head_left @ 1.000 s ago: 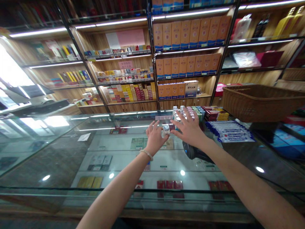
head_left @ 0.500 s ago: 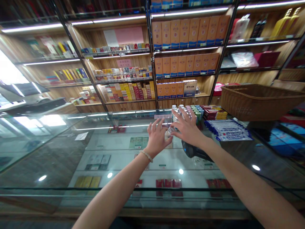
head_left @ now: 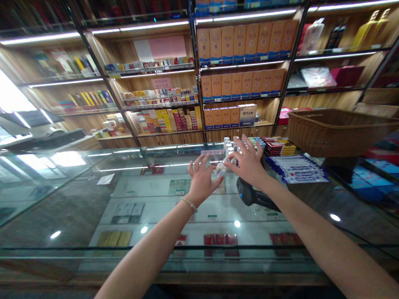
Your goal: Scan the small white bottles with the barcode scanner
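Observation:
A small clear bottle with a pale label (head_left: pixel 220 169) lies tilted between my hands, above the glass counter. My right hand (head_left: pixel 249 162) has its thumb and index finger at the bottle's right end, its other fingers spread over a group of small white-capped bottles (head_left: pixel 227 143). My left hand (head_left: pixel 201 178), with a beaded bracelet at the wrist, is on the bottle's left side. Its fingers are spread and its thumb lies just below the bottle; whether it touches is hard to tell. A black handheld scanner (head_left: pixel 246 193) rests under my right wrist.
The glass display counter (head_left: pixel 187 211) holds boxed packs beneath its top. To the right are blue-and-white packets (head_left: pixel 297 169), red packs (head_left: pixel 274 146) and a wicker basket (head_left: pixel 336 133). Stocked wooden shelves (head_left: pixel 174 135) stand behind. A monitor (head_left: pixel 31 118) is at far left.
My left hand has moved slightly left and its fingers have spread from the small bottle. More of the bottle's label shows now, and my right hand has shifted slightly.

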A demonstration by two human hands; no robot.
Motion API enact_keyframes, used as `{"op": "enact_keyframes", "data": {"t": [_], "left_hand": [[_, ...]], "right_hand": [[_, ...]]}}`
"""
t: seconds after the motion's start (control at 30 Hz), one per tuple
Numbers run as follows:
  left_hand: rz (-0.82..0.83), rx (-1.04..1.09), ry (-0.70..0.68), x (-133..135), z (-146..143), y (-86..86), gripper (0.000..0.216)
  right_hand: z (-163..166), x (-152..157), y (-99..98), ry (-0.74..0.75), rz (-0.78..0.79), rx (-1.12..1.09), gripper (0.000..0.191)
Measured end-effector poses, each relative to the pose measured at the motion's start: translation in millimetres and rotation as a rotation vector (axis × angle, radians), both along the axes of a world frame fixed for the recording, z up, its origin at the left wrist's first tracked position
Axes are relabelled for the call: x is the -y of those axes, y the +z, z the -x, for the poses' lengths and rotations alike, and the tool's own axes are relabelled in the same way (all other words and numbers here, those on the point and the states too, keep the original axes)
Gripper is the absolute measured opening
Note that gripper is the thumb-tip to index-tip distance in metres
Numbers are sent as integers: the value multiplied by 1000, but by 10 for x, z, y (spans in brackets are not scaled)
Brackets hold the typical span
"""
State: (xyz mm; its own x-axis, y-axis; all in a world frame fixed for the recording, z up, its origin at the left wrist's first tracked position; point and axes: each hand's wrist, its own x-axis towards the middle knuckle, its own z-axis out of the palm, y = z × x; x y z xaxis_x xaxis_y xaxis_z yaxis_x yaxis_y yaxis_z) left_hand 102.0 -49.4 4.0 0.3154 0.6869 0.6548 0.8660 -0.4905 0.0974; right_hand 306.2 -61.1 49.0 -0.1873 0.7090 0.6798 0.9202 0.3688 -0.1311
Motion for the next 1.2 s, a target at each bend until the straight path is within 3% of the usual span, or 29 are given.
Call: {"op": "enact_keyframes", "data": {"t": [0.23, 0.53, 0.87, 1.2], "left_hand": [[-17, 37, -33, -3, 3, -5, 23], [0, 4, -59, -19, 22, -24, 24], [-19, 23, -60, -62, 24, -56, 26], [-165, 37, -63, -82, 234, 134, 33]], "right_hand": [[-88, -41, 3, 29, 42, -17, 43], [-164, -84, 13, 82, 133, -18, 38], [-182, -104, 2, 122, 131, -2, 36], [-205, -131, -2, 133, 95, -13, 35]]}}
